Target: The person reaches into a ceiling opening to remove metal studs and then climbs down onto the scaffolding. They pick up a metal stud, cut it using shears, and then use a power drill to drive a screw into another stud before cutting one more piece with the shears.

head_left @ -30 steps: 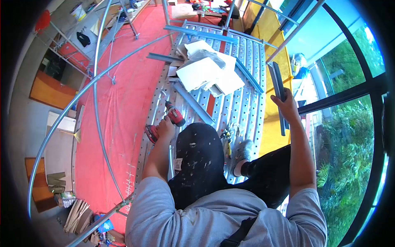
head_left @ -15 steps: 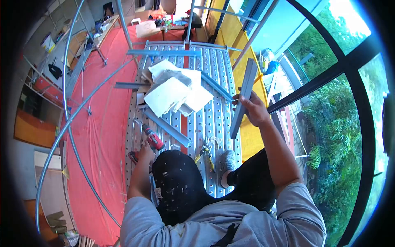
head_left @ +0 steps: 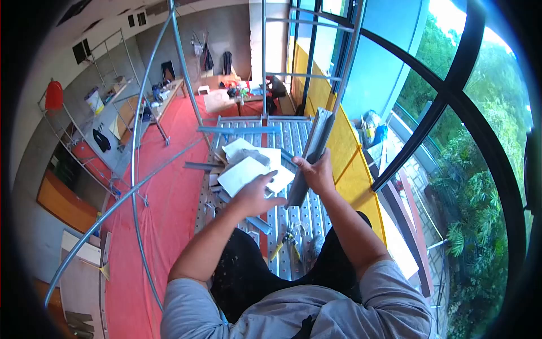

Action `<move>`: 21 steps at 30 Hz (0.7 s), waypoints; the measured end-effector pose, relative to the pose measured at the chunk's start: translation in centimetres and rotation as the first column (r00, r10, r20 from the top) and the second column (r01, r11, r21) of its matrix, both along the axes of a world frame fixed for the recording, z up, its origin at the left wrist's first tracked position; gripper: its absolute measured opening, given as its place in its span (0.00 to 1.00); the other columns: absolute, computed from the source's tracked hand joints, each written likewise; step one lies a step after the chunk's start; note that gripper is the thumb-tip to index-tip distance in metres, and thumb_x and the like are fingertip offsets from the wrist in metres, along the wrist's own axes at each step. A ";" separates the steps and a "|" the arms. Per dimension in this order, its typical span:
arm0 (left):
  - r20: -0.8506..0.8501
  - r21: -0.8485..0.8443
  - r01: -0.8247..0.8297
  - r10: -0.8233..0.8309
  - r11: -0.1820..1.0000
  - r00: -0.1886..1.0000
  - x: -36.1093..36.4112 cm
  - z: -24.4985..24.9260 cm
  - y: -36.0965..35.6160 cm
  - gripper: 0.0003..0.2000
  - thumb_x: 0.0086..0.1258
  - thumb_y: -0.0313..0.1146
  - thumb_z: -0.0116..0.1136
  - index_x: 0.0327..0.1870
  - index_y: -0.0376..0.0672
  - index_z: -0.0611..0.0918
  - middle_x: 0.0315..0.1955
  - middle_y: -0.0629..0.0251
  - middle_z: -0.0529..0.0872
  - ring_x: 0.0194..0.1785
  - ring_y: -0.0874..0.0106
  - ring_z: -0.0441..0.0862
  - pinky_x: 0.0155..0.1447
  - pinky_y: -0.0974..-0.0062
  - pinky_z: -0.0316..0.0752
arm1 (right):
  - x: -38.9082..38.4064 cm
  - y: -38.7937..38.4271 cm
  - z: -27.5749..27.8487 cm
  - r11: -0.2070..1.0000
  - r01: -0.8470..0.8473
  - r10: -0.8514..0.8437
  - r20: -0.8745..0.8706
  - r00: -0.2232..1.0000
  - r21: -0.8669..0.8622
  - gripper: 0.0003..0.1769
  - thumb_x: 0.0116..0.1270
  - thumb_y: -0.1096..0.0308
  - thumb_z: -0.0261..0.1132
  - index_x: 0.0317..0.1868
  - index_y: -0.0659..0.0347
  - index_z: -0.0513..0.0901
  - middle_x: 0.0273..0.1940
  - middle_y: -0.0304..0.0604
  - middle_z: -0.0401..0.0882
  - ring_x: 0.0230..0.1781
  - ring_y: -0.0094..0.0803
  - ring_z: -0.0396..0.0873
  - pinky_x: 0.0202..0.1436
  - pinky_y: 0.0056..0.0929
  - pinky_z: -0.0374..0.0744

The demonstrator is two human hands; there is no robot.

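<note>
My right hand (head_left: 320, 174) grips a short grey metal channel (head_left: 318, 134), which stands tilted above the platform. Reaching toward the channel's lower end, my left hand (head_left: 253, 195) is empty, its thumb and fingers apart. Beyond that hand lies a pile of broken white board pieces (head_left: 241, 176) on the perforated metal platform (head_left: 275, 219). Another metal channel (head_left: 240, 129) rests across the far side of the pile, and a further channel piece (head_left: 260, 225) shows under my left hand. Yellow-handled pliers (head_left: 289, 242) lie between my legs.
Scaffold tubes (head_left: 135, 141) cross at the left, above red floor sheeting (head_left: 135, 237). A yellow panel (head_left: 353, 169) and a black-framed window (head_left: 451, 90) run along the right. Toward the back, a person (head_left: 276, 87) is near a cluttered table, with a scaffold ladder frame (head_left: 302, 76) closer.
My left hand has let go of the red drill and come up toward the channel. My right hand has brought the channel inward and lower. The view has tilted up.
</note>
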State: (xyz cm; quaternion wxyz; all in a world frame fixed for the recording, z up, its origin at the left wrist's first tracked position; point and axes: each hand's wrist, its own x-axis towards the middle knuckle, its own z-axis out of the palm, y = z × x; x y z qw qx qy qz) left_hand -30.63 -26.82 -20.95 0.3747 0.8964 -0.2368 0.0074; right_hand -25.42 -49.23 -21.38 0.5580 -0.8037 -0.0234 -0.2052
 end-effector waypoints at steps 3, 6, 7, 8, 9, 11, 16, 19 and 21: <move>0.066 0.040 0.008 -0.011 0.999 0.998 -2.0 -0.3 -3.3 0.52 0.55 0.56 0.75 0.76 0.36 0.60 0.64 0.37 0.74 0.66 0.46 0.75 0.69 0.57 0.71 | -1.4 1.5 0.9 0.997 0.075 -0.073 0.103 0.992 -0.015 0.52 0.47 0.39 0.82 0.49 0.77 0.65 0.37 0.68 0.80 0.40 0.59 0.83 0.44 0.45 0.81; 0.079 -0.013 -0.041 0.041 0.999 0.996 -3.5 0.8 -5.4 0.49 0.57 0.45 0.73 0.76 0.37 0.56 0.64 0.41 0.75 0.66 0.46 0.75 0.69 0.57 0.71 | -3.9 2.5 3.3 0.988 0.112 -0.102 0.094 0.990 -0.103 0.47 0.51 0.42 0.80 0.48 0.76 0.65 0.36 0.68 0.80 0.40 0.59 0.84 0.42 0.46 0.80; 0.041 -0.047 -0.071 0.073 0.996 0.996 -3.8 0.6 -5.7 0.48 0.58 0.42 0.72 0.77 0.37 0.55 0.64 0.41 0.75 0.66 0.46 0.75 0.69 0.56 0.71 | -4.0 2.4 3.3 0.991 0.083 -0.075 0.082 0.994 -0.106 0.46 0.53 0.43 0.80 0.48 0.76 0.65 0.37 0.68 0.80 0.40 0.59 0.84 0.43 0.47 0.80; 0.041 -0.072 -0.065 0.068 0.995 0.997 -4.1 0.7 -5.7 0.48 0.58 0.40 0.71 0.77 0.38 0.54 0.64 0.41 0.75 0.66 0.47 0.75 0.69 0.57 0.71 | -3.9 2.4 3.1 0.993 0.051 -0.044 0.071 0.997 -0.110 0.45 0.54 0.43 0.79 0.48 0.76 0.65 0.38 0.68 0.80 0.40 0.59 0.83 0.43 0.47 0.80; 0.041 -0.097 -0.061 0.065 0.993 0.997 -4.5 0.7 -5.7 0.48 0.58 0.39 0.69 0.77 0.38 0.53 0.64 0.41 0.75 0.66 0.47 0.75 0.69 0.57 0.71 | -4.0 2.5 3.5 0.993 0.018 -0.011 0.060 0.998 -0.116 0.44 0.56 0.44 0.79 0.48 0.76 0.65 0.38 0.68 0.80 0.41 0.60 0.83 0.44 0.47 0.80; 0.051 -0.170 -0.062 0.072 0.983 0.996 -5.0 0.4 -5.5 0.46 0.57 0.36 0.67 0.77 0.39 0.54 0.63 0.42 0.76 0.65 0.46 0.76 0.68 0.56 0.71 | -5.0 2.5 4.2 0.989 -0.036 0.037 0.003 0.999 -0.146 0.39 0.61 0.48 0.75 0.50 0.75 0.66 0.42 0.71 0.80 0.43 0.63 0.83 0.46 0.48 0.79; -0.024 -0.253 -0.100 0.097 0.962 0.995 -6.0 0.0 -5.1 0.45 0.54 0.33 0.66 0.76 0.40 0.56 0.62 0.43 0.77 0.66 0.45 0.75 0.67 0.56 0.71 | -5.5 2.5 4.4 0.979 -0.120 0.122 0.006 0.992 -0.166 0.34 0.65 0.51 0.71 0.51 0.74 0.67 0.42 0.71 0.81 0.45 0.64 0.82 0.49 0.49 0.79; 0.058 -0.309 -0.054 0.075 0.950 0.996 -5.6 -1.6 -4.8 0.45 0.54 0.33 0.66 0.75 0.39 0.57 0.62 0.45 0.76 0.67 0.49 0.75 0.68 0.59 0.70 | -6.0 2.5 5.0 0.967 -0.166 0.166 -0.014 0.986 -0.195 0.32 0.66 0.51 0.71 0.50 0.72 0.69 0.41 0.68 0.81 0.45 0.63 0.82 0.49 0.48 0.79; 0.042 -0.353 0.008 0.007 0.936 0.999 -5.0 -2.6 -4.1 0.44 0.55 0.33 0.65 0.75 0.38 0.57 0.59 0.49 0.78 0.63 0.55 0.78 0.67 0.63 0.71 | -7.1 2.4 6.6 0.941 -0.219 0.198 -0.105 0.975 -0.258 0.31 0.66 0.52 0.70 0.51 0.72 0.70 0.42 0.66 0.82 0.45 0.60 0.83 0.49 0.46 0.80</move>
